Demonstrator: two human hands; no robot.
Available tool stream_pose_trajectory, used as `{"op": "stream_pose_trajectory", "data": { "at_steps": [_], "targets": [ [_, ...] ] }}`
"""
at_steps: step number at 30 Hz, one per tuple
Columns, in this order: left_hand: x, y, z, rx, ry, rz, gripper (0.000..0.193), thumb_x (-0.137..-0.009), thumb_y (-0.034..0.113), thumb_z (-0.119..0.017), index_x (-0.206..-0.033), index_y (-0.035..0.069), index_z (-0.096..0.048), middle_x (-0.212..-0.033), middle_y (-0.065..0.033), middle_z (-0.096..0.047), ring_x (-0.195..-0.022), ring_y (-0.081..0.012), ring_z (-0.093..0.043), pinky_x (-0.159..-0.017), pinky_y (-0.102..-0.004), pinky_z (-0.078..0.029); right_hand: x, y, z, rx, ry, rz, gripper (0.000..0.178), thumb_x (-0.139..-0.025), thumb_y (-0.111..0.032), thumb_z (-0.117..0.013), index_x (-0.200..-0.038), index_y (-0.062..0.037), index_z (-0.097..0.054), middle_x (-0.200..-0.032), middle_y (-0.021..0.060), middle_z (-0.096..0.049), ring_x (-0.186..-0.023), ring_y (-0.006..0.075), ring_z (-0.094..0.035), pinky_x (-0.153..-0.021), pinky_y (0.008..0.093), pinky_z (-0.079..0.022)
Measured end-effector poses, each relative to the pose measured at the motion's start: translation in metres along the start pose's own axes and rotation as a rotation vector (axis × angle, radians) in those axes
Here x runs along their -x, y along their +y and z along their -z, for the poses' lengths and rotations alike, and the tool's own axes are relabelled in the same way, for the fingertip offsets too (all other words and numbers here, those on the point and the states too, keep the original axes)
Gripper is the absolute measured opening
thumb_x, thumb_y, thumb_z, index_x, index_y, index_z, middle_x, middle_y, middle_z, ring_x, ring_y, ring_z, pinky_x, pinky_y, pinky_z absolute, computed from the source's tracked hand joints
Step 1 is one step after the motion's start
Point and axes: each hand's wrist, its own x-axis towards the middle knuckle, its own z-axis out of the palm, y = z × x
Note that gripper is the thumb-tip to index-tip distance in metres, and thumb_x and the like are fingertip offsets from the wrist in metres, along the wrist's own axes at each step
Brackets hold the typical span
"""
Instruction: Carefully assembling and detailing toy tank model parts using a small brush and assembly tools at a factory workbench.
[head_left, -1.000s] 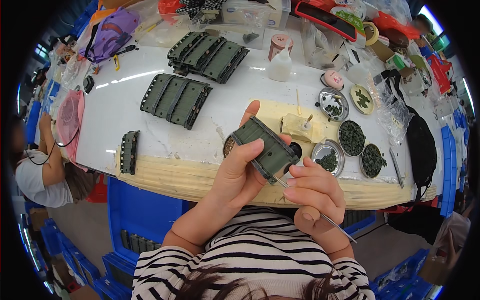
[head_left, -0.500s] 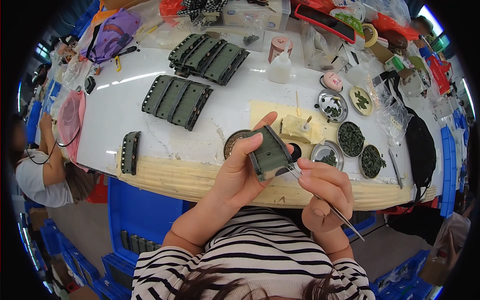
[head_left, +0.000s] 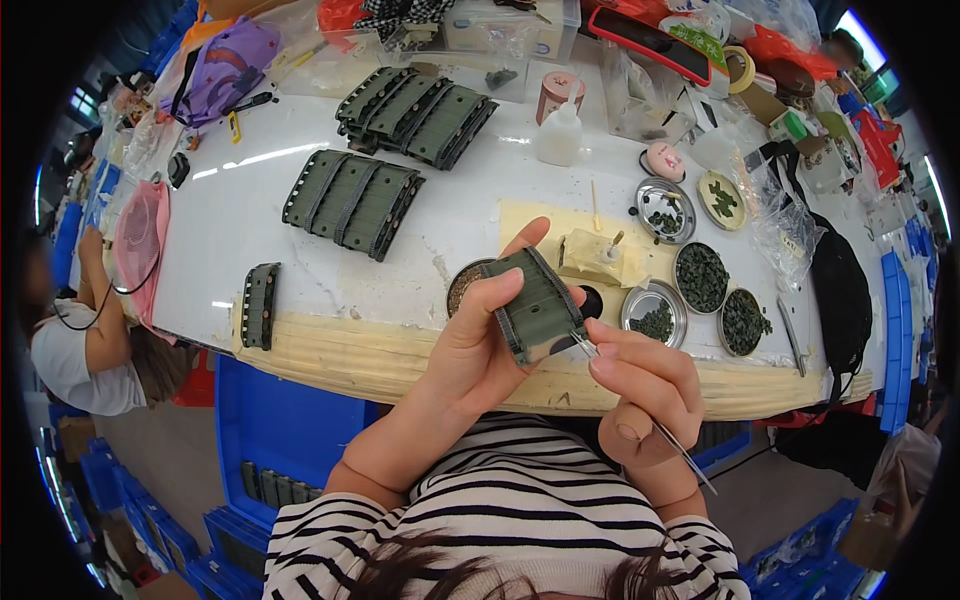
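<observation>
My left hand [head_left: 478, 325] grips a curved dark green panel [head_left: 535, 308] with raised ribbed edges, thumb on its face and fingers behind. In my right hand [head_left: 648, 375] is a pair of metal tweezers [head_left: 682, 455], held like a pen. The tweezer tips meet the panel's lower right corner; any tiny part between them is too small to make out. Just beyond the hands stands a small block wrapped in yellowish tape [head_left: 605, 258]. Round tins of small dark green pieces [head_left: 702, 278] sit right of it, beside a metal dish [head_left: 655, 312] with more pieces.
Similar green panels lie in a stack [head_left: 418, 115] and a group [head_left: 352, 203] at the back left. A narrow piece [head_left: 261, 305] rests near the front edge. Behind stands a white squeeze bottle [head_left: 560, 135]. Spare tweezers [head_left: 791, 338] lie right. Another person [head_left: 90, 340] sits at left.
My right hand has shifted slightly left and up, bringing the tweezer tips closer against the panel's corner. The left hand and panel have barely moved.
</observation>
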Motion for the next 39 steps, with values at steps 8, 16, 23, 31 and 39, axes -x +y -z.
{"op": "stream_pose_trajectory", "data": {
  "at_steps": [8,16,23,31,39],
  "targets": [
    [0.001,-0.002,-0.001,-0.088,0.094,-0.042,0.056,-0.091,0.029,-0.057,-0.140,0.019,-0.032,-0.104,-0.0171,-0.064,-0.093,-0.0210,-0.065,-0.069,-0.0262,-0.054,-0.006,-0.002,0.000,0.040,-0.033,0.023,0.027,-0.081,-0.009,-0.066,-0.106,0.0023,-0.065,-0.103,0.0138,-0.062,-0.100,0.0319,-0.065,-0.082,0.0354,-0.055],
    [0.000,-0.002,-0.001,-0.123,0.128,-0.027,0.055,-0.091,0.031,-0.057,-0.139,0.020,-0.033,-0.103,-0.0157,-0.064,-0.088,-0.0183,-0.066,-0.060,-0.0221,-0.052,-0.009,0.002,0.004,0.036,-0.074,0.047,0.032,-0.076,-0.010,-0.069,-0.105,0.0013,-0.065,-0.100,0.0131,-0.062,-0.100,0.0316,-0.065,-0.080,0.0341,-0.056],
    [-0.002,-0.005,-0.012,-0.101,0.213,-0.045,0.054,-0.093,0.037,-0.056,-0.138,0.017,-0.035,-0.104,-0.0161,-0.064,-0.084,-0.0180,-0.067,-0.061,-0.0223,-0.056,-0.005,0.002,0.001,-0.008,-0.007,-0.016,0.029,-0.081,-0.012,-0.068,-0.107,0.0004,-0.064,-0.105,0.0143,-0.062,-0.101,0.0293,-0.064,-0.079,0.0324,-0.054],
    [-0.002,0.004,-0.007,0.355,0.157,0.089,0.067,-0.080,0.061,-0.058,-0.110,0.001,-0.054,-0.098,-0.0138,-0.061,-0.083,-0.0180,-0.067,-0.069,-0.0209,-0.060,-0.017,-0.002,0.004,-0.089,-0.021,0.007,0.033,-0.081,-0.019,-0.070,-0.108,-0.0001,-0.064,-0.105,0.0140,-0.059,-0.102,0.0289,-0.064,-0.086,0.0341,-0.053],
    [-0.009,0.002,-0.014,0.351,0.205,0.051,0.069,-0.080,0.062,-0.058,-0.104,-0.002,-0.055,-0.092,-0.0115,-0.062,-0.079,-0.0154,-0.067,-0.068,-0.0205,-0.060,-0.019,-0.004,0.001,-0.015,-0.003,0.047,0.038,-0.077,-0.023,-0.072,-0.107,-0.0005,-0.065,-0.103,0.0129,-0.059,-0.100,0.0294,-0.064,-0.085,0.0348,-0.054]
  ]
}}
